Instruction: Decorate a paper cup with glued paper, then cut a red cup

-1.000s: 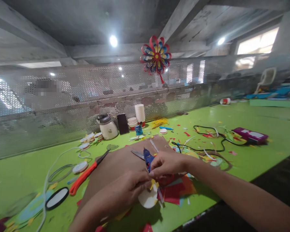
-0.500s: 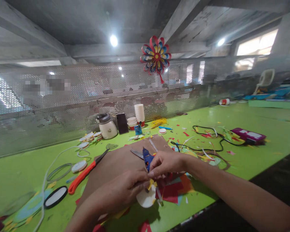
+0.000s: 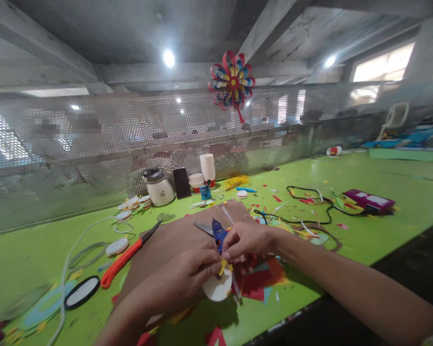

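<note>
Yellow strip (image 3: 223, 265) low centre of frame, pinched from both sides: left hand (image 3: 180, 281) and right hand (image 3: 246, 240) meet over it, fingertips closed on the strip. White disc (image 3: 217, 287) directly below the strip, touching it, partly under the left hand. Blue glue gun (image 3: 218, 233) just above the hands, lying on brown cardboard (image 3: 166, 242). Red paper (image 3: 260, 281) right of the disc. Orange scissors (image 3: 124, 259) at left. Green table (image 3: 382, 230) beneath all.

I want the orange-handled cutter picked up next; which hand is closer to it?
Left. The left hand sits just right of the orange-handled cutter, on the brown card; the right hand is farther right, by the blue glue gun.
</note>
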A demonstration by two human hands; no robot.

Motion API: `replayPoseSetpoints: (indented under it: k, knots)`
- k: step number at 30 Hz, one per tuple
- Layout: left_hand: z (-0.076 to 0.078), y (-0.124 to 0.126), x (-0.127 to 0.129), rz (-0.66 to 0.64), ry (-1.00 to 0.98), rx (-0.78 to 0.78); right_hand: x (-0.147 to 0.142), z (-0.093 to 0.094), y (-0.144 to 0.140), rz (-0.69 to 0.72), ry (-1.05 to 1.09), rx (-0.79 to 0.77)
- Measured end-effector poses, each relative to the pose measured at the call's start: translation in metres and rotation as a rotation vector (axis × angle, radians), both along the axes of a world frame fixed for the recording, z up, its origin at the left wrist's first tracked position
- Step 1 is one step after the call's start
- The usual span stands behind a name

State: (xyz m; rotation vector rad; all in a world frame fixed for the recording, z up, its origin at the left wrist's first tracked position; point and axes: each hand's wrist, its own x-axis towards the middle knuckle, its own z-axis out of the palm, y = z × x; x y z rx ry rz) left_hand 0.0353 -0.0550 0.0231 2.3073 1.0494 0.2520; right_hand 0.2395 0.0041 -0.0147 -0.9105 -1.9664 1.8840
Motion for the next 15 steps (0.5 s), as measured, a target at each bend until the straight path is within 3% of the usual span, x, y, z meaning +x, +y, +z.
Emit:
replayPoseSetpoints:
  k: [9,15]
  knots:
    - [0.003,0.011,-0.009,0.026,-0.248,-0.020,-0.002,-0.011,0.010,-0.139,0.193,-0.001]
    - [0.004,0.010,-0.013,0.198,-0.458,-0.123,-0.005,-0.010,0.013,-0.231,0.256,0.045]
